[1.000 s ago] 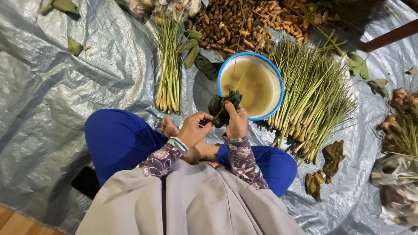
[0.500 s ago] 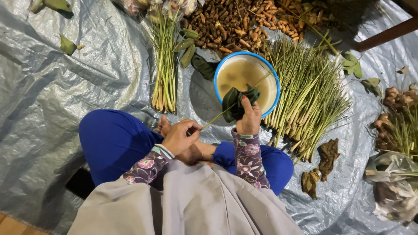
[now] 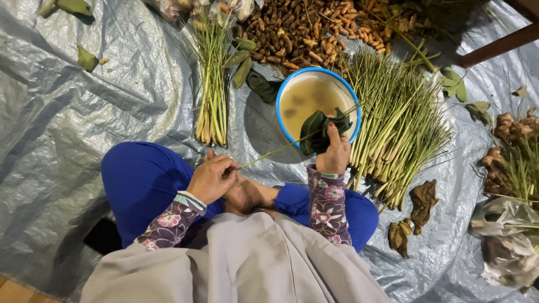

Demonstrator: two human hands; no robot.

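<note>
Hidden or unclear: the person's face and upper body lie outside the head view; only the grey garment, the floral sleeves and the blue trousers show. The fingertips of the left hand (image 3: 210,178) are curled under, so the pinch itself cannot be made out. What the cloudy yellowish liquid in the bowl is cannot be told.
Cut off: the heap of small brown roots (image 3: 297,33) runs off the top edge; the crumpled plastic bag (image 3: 508,238) and the knobbly roots with green stalks (image 3: 514,146) run off the right edge.
Edges and room: the crinkled silver-grey tarpaulin (image 3: 73,140) lies bare at the left, with wide open space there; a strip of wooden floor shows at the bottom left corner. To the right, the large fan of green stalks (image 3: 398,129) lies just beside the bowl.
Left hand: closed in a loose fist near the knee, gripping the near end of a thin green strip (image 3: 275,151).
Right hand (image 3: 334,154): fingers closed on a folded dark green leaf packet (image 3: 320,132), held at the near rim of the round blue-rimmed bowl (image 3: 283,92).
Strip: stretches taut from the left hand up to the packet.
Small bundle of green stalks (image 3: 212,84): lies left of the bowl.
</note>
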